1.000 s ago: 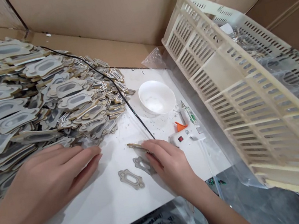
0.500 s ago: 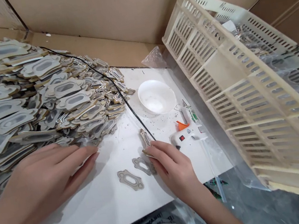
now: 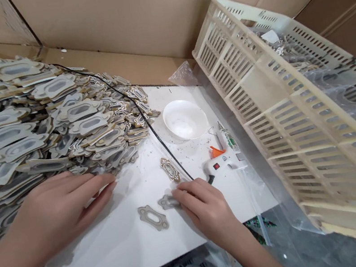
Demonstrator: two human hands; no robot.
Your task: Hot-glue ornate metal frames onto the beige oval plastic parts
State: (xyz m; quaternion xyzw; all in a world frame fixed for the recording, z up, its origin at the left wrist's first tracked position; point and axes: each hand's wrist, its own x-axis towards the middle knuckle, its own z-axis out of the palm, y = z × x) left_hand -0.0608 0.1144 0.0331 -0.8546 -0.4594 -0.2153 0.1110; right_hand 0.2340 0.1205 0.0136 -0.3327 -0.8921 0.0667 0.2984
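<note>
My left hand [image 3: 60, 208] lies flat with its fingers stretched out at the foot of a big heap of ornate frame-shaped cutouts [image 3: 36, 125]. My right hand [image 3: 204, 206] rests on the white board [image 3: 131, 246], fingertips pinching the edge of a grey cutout [image 3: 167, 202]. A second grey cutout [image 3: 153, 217] lies just to its left. A gold-patterned cutout [image 3: 170, 169] lies face up ahead of my right hand, beside a black cord [image 3: 163, 147].
A white glue gun [image 3: 224, 162] with an orange trigger lies right of my hand, a white bowl [image 3: 185, 119] behind it. A cream slatted plastic crate [image 3: 296, 104] lined with plastic film stands tilted at the right. Cardboard walls close off the back.
My right hand turned over the cutout it held, set it down face up with the gold pattern showing, then drew back onto the grey cutout. My left hand stayed put.
</note>
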